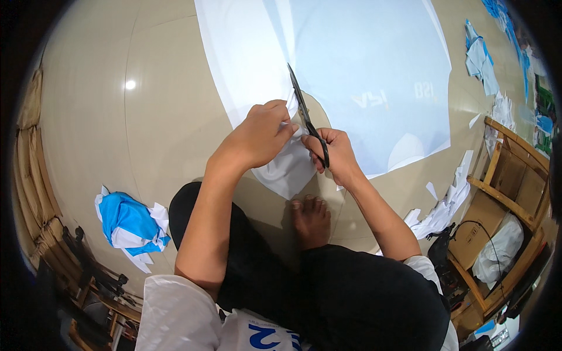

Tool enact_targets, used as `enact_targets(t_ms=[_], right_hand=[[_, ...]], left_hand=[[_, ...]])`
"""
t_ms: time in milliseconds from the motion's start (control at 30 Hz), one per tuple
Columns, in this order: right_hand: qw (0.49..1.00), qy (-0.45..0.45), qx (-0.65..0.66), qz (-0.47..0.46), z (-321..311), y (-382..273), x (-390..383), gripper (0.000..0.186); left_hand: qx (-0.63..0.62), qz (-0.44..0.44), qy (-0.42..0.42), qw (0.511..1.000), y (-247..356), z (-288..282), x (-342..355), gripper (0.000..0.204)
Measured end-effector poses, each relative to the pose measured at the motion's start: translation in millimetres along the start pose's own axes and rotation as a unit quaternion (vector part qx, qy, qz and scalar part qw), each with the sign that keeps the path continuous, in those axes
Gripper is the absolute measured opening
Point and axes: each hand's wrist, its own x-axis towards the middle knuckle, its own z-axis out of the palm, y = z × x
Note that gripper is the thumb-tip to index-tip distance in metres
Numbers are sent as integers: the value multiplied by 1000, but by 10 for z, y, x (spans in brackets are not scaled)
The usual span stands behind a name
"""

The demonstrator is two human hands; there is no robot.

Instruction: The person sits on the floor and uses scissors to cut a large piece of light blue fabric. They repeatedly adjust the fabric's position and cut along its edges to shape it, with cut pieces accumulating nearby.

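A large sheet of white and pale-blue fabric (374,52) lies spread on the floor ahead of me. My right hand (336,153) grips black-handled scissors (302,105), fingers through the loops. The blades point away from me, up along the line between the white part and the pale-blue part. A curved cut edge runs beside them on the right, with bare floor showing in the gap. Just left of the scissors, my left hand (257,133) pinches the loose white fabric strip (287,172), which hangs in folds toward my foot. Its fingertips are partly hidden.
A bundle of blue and white cloth (132,225) lies on the floor at left. White scraps (448,199) and a pale-blue piece (481,61) lie at right. Near them stands a wooden frame (500,190) with a cardboard box (477,231) and a white plastic bag (499,248).
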Motion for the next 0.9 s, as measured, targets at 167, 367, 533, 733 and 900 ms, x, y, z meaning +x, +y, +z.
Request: enact_targets(t_ms=[167,367,533,733,900], right_hand=[[1000,-6,2,1,4,2,75,27],[1000,-7,9,-14,24,15,92,28],[1000,-4,-16,-17,28,-7,95,29],[1000,-2,-8,-6,32,-11,106,29],[1000,-13,3,-24,32,-55,166,37]], left_hand=[[3,18,13,1000,1,7,-14,31],[-5,13,17,1000,5,1,-28,29],[9,23,16,1000,-23,-6,-16,29],[-1,-4,0,1000,19,-26,-18,29],[-5,-9,-6,1000,22,-35,-25,29]])
